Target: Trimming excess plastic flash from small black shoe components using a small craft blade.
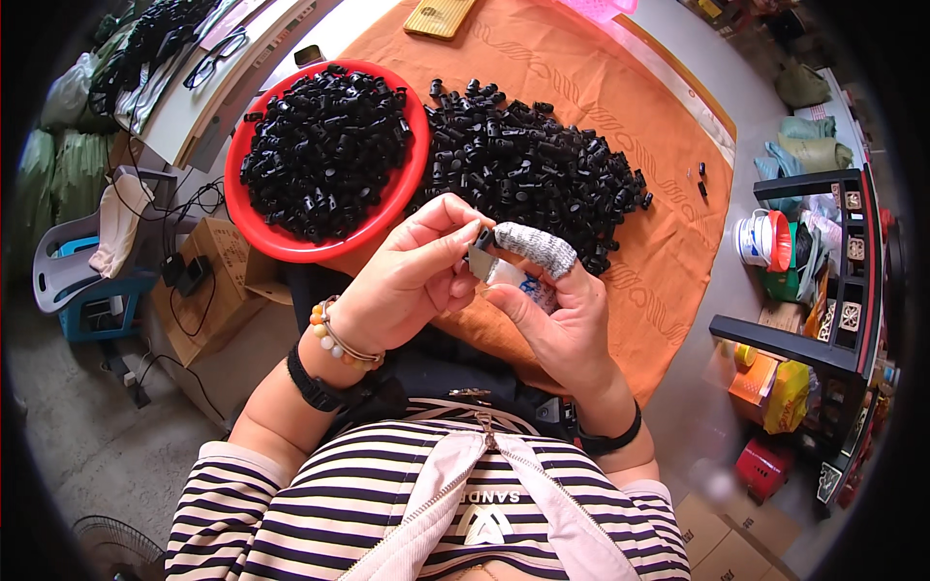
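Between the fingertips of my left hand (426, 266) is a small black plastic piece (486, 236), mostly hidden by the fingers. My right hand (572, 324) grips a short knife by its wrapped white and blue handle (533, 289), and its flat metal blade (479, 261) lies close against the piece. A grey knitted finger cover (536, 245) is on the right forefinger. Just beyond both hands spreads a heap of similar black pieces (528, 155). More of them fill a red basin (422, 145) at the left.
An orange cloth (668, 261) covers the table, with a few loose black pieces (702, 179) toward its right edge. A yellow pad (438, 16) lies at the far side. Left stand a cardboard box (208, 300) and a grey chair (73, 257); a dark wooden rack (852, 271) is at right.
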